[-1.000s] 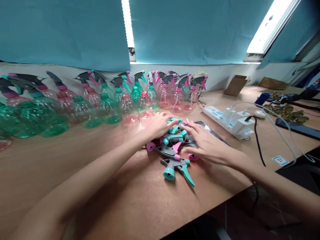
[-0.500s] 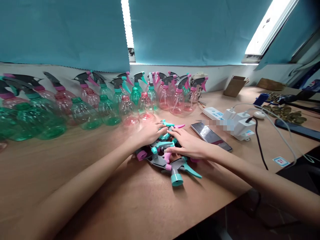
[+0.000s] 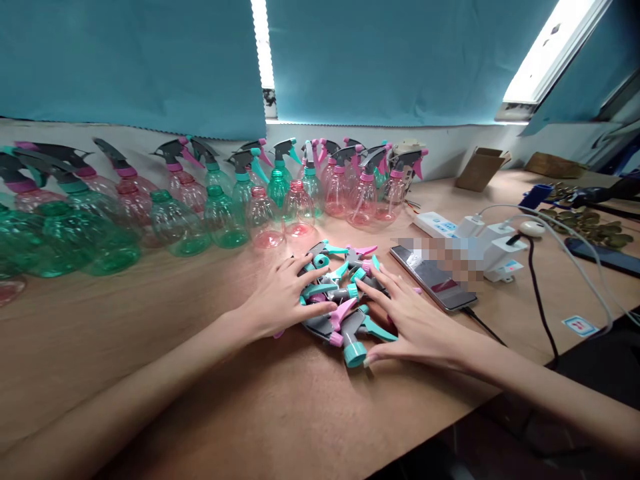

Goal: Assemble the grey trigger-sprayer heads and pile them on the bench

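Observation:
A loose pile of trigger spray heads [image 3: 334, 293] in grey, turquoise and pink lies on the wooden table. My left hand [image 3: 285, 297] rests against the pile's left side, its fingers spread over some of the heads. On the opposite side, my right hand [image 3: 407, 320] has its fingers stretched apart along the pile's edge. Its thumb is close to a spray head with a turquoise collar [image 3: 355, 353] at the front. Parts of several heads are hidden beneath both hands.
Behind the pile stand green bottles [image 3: 225, 223] and pink bottles [image 3: 264, 223], several with spray heads fitted. A phone [image 3: 430, 277] with a cable lies to the right, near a white power strip [image 3: 435, 225] and chargers [image 3: 503, 250]. A cardboard box [image 3: 480, 170] stands farther back.
Both hands have come off the top of the pile and moved apart to its two sides, drawing nearer to me. More of the spray heads now show. The view has shifted slightly.

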Available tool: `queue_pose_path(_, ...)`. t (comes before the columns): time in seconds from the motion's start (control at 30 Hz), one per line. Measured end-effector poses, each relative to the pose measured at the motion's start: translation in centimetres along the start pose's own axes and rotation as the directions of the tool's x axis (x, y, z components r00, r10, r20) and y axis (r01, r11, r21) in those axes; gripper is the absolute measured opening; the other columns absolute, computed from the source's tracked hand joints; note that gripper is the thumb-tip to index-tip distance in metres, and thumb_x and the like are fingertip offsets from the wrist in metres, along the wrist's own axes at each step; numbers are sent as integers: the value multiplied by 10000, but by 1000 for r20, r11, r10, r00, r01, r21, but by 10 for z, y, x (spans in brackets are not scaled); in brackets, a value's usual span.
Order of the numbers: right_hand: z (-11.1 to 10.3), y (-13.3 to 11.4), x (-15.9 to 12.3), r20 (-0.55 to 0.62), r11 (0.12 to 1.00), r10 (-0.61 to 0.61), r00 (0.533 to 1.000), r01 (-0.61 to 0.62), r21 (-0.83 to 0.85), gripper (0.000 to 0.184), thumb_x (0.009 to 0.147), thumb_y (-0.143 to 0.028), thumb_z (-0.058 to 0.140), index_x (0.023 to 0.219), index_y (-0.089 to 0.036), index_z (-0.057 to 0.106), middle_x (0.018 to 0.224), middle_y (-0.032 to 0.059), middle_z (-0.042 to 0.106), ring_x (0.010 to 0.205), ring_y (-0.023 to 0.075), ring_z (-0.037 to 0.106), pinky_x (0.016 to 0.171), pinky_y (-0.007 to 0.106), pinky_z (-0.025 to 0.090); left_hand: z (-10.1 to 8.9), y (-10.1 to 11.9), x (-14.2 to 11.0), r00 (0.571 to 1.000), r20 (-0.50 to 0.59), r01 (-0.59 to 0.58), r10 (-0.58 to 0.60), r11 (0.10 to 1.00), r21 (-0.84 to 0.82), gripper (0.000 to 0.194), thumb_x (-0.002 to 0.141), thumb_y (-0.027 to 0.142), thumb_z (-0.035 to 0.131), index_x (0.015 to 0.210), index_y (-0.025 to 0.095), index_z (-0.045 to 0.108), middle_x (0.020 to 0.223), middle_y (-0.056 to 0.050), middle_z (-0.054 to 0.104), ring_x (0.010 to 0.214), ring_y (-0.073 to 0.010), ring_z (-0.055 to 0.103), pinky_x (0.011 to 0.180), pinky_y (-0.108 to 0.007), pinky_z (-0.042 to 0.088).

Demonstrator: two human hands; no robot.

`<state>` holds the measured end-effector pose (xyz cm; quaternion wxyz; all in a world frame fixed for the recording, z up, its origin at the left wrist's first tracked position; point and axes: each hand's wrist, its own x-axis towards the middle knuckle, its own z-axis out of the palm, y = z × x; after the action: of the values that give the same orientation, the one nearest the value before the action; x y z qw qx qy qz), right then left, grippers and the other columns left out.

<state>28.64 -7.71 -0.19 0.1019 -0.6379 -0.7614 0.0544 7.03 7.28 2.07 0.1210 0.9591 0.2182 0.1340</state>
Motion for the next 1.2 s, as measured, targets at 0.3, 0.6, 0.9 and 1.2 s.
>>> queue_pose_path(0.3, -7, 3, 30, -59, 999, -45, 997, 44, -15, 1009, 688, -744, 500, 1456, -153, 219, 1512, 223, 161, 1393, 370, 83, 1064, 571, 235, 16, -9, 34, 979, -201, 28, -44, 996, -83, 467, 912, 535, 382, 1173, 207, 588, 1293, -93, 517, 1194, -258, 475, 1016, -428, 370)
queue_pose_path(0.6, -20, -43, 38, -128, 930, -367, 921, 364, -45, 845, 742, -662, 532, 1416, -198, 320, 1487, 154, 301, 1381, 304, 213, 1085, 516, 238, -19, -10, -30, 955, -293, 27, -52, 996, -88, 310, 952, 377, 380, 999, 198, 628, 1042, -46, 609, 992, -188, 566, 893, -333, 443)
queue_pose_path(0.9, -5, -45, 80, 60, 903, -429, 901, 428, 38, 1006, 664, -715, 560, 1439, -137, 281, 1514, 162, 213, 1394, 324, 142, 1104, 509, 181, -8, -13, -61, 995, -57, -73, 80, 990, 119, 270, 887, 326, 526, 1133, 224, 575, 1180, -63, 606, 1082, -237, 515, 908, -405, 407)
queue_pose_path(1.2, -8, -22, 65, 12, 941, -337, 941, 337, 14, 902, 676, -726, 539, 1382, -183, 400, 1474, 157, 328, 1354, 357, 258, 1047, 551, 278, 5, -8, -57, 980, -183, -73, 82, 996, 56, 250, 888, 286, 538, 1120, 192, 528, 1197, -72, 601, 1120, -223, 515, 958, -398, 355)
